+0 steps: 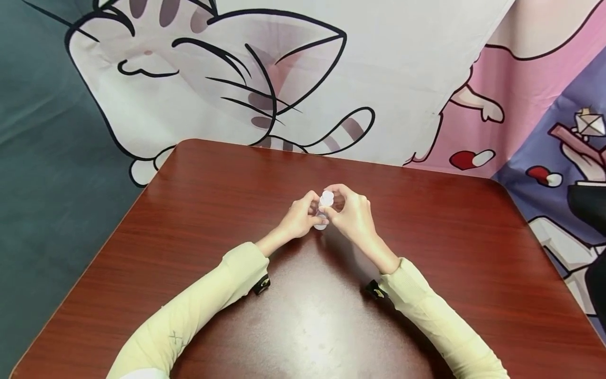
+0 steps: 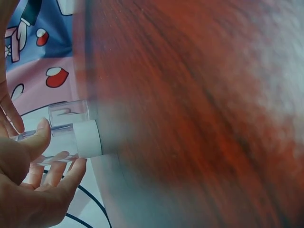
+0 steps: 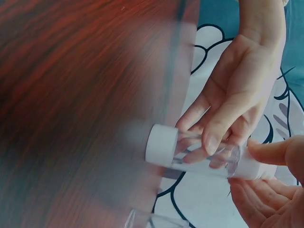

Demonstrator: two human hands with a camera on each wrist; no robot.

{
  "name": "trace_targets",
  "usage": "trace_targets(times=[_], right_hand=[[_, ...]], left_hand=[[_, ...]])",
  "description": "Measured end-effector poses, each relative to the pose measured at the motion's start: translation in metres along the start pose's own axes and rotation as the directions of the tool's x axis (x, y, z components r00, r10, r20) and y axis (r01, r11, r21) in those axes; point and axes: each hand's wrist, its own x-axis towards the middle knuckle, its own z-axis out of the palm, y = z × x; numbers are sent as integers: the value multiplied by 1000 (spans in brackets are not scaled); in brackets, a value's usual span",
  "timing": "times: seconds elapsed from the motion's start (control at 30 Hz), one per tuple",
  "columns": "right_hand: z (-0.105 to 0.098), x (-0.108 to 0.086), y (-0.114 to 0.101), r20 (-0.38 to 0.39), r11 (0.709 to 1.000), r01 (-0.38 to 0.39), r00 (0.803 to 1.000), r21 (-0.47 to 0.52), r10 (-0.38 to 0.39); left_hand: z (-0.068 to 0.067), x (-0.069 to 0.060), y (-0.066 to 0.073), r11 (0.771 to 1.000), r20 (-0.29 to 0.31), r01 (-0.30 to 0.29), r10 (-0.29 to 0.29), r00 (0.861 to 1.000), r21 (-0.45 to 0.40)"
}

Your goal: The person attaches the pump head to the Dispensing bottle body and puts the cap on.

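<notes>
A small clear cylindrical bottle (image 3: 202,159) with a white bottom end (image 3: 161,145) is between my hands, over the middle of the table. My left hand (image 1: 299,217) holds its clear wall, the thumb (image 2: 35,142) on one side and the fingers curled round the other. At the top end, my right hand (image 1: 354,217) pinches a white cap (image 1: 326,198) between thumb and fingers. The cap sits against the bottle's rim; whether it is threaded on, I cannot tell. The white bottom end (image 2: 88,138) is close to the tabletop in the left wrist view.
A second clear, see-through container (image 2: 69,111) shows beside the bottle in both wrist views; the head view does not show it plainly. The reddish-brown wooden table (image 1: 227,179) ends at a printed cartoon cloth (image 1: 402,63). Black wrist straps (image 1: 261,284) hang beneath the sleeves.
</notes>
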Motion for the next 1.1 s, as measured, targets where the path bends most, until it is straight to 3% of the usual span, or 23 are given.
trace_targets(times=[0.2,0.47,0.73,1.0,1.1], right_hand=[[-5,1,-1,51,1000,-1,999,15,0],[-14,1,17,192,980,21,980,197,-59],[-20,-1,27,166,968,53,981,247,-97],[-27,-2,32,172,966,-40,985,255,-5],[-28,-2,36,155,968,-42,988,246,4]], left_hand=[[0,1,2,1000,-7,-3,3,1000,20],[1,2,1,999,0,-7,7,1000,34],[3,2,2,1000,5,4,-4,1000,21],[2,1,5,999,-3,-5,5,1000,35],[2,1,5,999,-3,1,-1,1000,39]])
